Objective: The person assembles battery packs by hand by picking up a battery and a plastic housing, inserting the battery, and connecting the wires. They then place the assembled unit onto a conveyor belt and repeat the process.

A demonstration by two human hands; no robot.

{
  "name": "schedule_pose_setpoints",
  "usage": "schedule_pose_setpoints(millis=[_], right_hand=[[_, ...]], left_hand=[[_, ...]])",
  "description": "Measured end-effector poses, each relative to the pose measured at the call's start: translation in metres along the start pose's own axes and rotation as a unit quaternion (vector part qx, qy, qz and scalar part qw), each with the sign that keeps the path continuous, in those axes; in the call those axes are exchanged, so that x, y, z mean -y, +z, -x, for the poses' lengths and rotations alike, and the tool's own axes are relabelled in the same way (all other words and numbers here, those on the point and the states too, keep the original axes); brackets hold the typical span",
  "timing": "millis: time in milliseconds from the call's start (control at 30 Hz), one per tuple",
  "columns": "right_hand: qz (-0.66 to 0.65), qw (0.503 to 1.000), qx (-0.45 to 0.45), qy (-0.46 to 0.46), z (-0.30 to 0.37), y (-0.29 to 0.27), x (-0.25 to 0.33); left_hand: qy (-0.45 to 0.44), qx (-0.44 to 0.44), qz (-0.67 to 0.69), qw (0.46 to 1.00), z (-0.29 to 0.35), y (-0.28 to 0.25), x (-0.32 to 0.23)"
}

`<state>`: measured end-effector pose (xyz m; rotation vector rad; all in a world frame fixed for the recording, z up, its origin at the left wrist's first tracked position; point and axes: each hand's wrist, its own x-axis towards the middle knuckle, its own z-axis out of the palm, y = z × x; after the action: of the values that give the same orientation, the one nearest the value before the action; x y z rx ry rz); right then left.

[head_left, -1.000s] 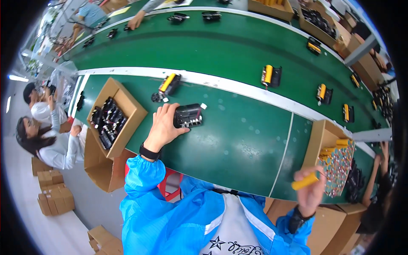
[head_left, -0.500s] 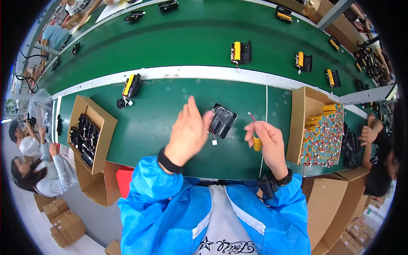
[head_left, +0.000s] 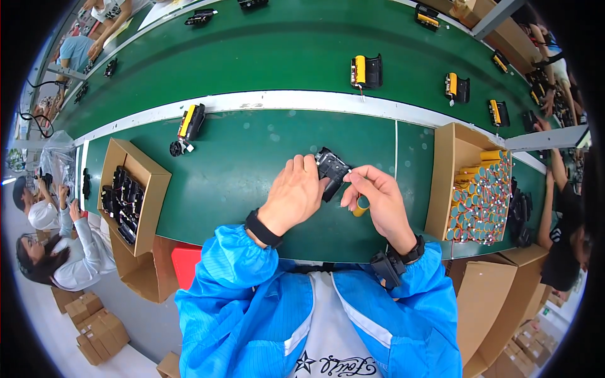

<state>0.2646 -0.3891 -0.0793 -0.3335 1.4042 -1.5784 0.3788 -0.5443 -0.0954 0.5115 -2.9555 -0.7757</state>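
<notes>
My left hand [head_left: 293,194] holds the black plastic housing [head_left: 333,170] by its left side, thumb at its lower edge and fingers at the upper left. The housing is tilted on the green bench, its hollow inner side up. In my right hand [head_left: 383,205] is a yellow cylindrical battery [head_left: 361,206], tucked under the curled fingers. The thumb and forefinger of that hand pinch the battery's small white lead connector [head_left: 348,174] at the housing's right edge. Whether the connector touches the housing I cannot tell.
An open carton of yellow batteries [head_left: 476,208] stands at right; a carton of black housings [head_left: 144,201] at left. A housing fitted with a battery [head_left: 191,123] lies by the white rail [head_left: 283,99]. Beyond it, a green belt [head_left: 271,63] carries several similar assemblies. Other people work at both sides.
My left hand has moved right and taken hold of the housing. My right hand has moved left, bringing the battery's connector to the housing's edge. Assemblies on the belt have shifted slightly right.
</notes>
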Motion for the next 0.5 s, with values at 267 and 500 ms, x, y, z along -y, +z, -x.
schedule_pose_setpoints(millis=[267, 500], right_hand=[[0.334, 0.908, -0.137, -0.211, -0.009, 0.023, -0.013], [0.480, 0.813, -0.180, -0.276, -0.029, 0.030, -0.032]], left_hand=[[0.056, 0.005, -0.007, 0.998, -0.003, -0.003, 0.009], [0.075, -0.013, 0.015, 0.997, -0.003, -0.002, 0.015]])
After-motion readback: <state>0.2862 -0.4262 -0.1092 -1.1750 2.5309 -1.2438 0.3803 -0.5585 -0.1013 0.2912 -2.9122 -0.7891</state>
